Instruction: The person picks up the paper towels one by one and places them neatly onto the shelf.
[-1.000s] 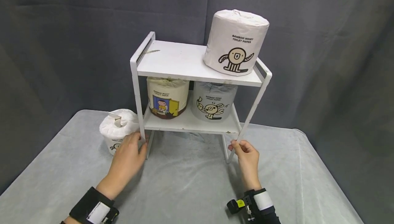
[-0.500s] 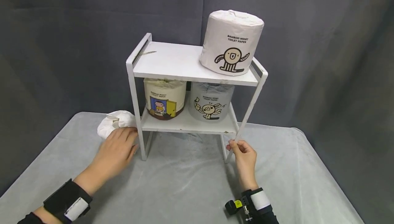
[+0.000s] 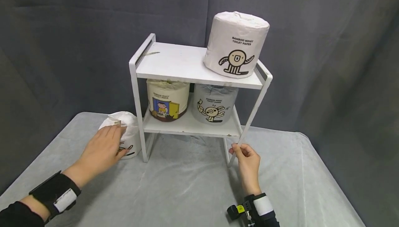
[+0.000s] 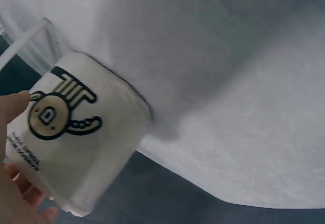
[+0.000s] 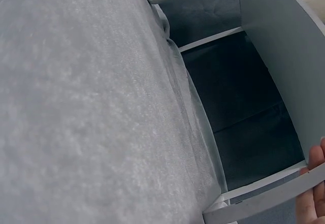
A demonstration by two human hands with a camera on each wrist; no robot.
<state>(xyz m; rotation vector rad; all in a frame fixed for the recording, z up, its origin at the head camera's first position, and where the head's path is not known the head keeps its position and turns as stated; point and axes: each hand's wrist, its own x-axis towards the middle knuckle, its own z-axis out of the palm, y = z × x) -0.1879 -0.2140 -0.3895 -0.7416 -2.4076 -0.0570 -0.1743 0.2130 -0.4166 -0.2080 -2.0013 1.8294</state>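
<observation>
At the left of the head view, my left hand (image 3: 101, 149) is at a white-wrapped toilet roll (image 3: 132, 138) standing on the cloth. Its fingers reach over the near side of the top, and the thumb points along the printed front. In the left wrist view the thumb lies by the printed figure on this toilet roll (image 4: 101, 148), with the fingertips near its top edge; firm contact cannot be made out. My right hand (image 3: 249, 161) pinches the front right leg of a white two-tier shelf (image 3: 174, 62) between thumb and fingers.
On the upper tier, a large white toilet roll (image 3: 237, 43) stands at the right. The lower tier bears a cream toilet roll (image 3: 168, 98) and a grey-looking toilet roll (image 3: 215, 104). Grey cloth (image 3: 187, 185) covers the table, and a dark curtain (image 3: 93, 46) hangs behind.
My left hand has left the shelf's front left leg and moved leftward to the toilet roll on the table. My right hand keeps its pinch on the right leg.
</observation>
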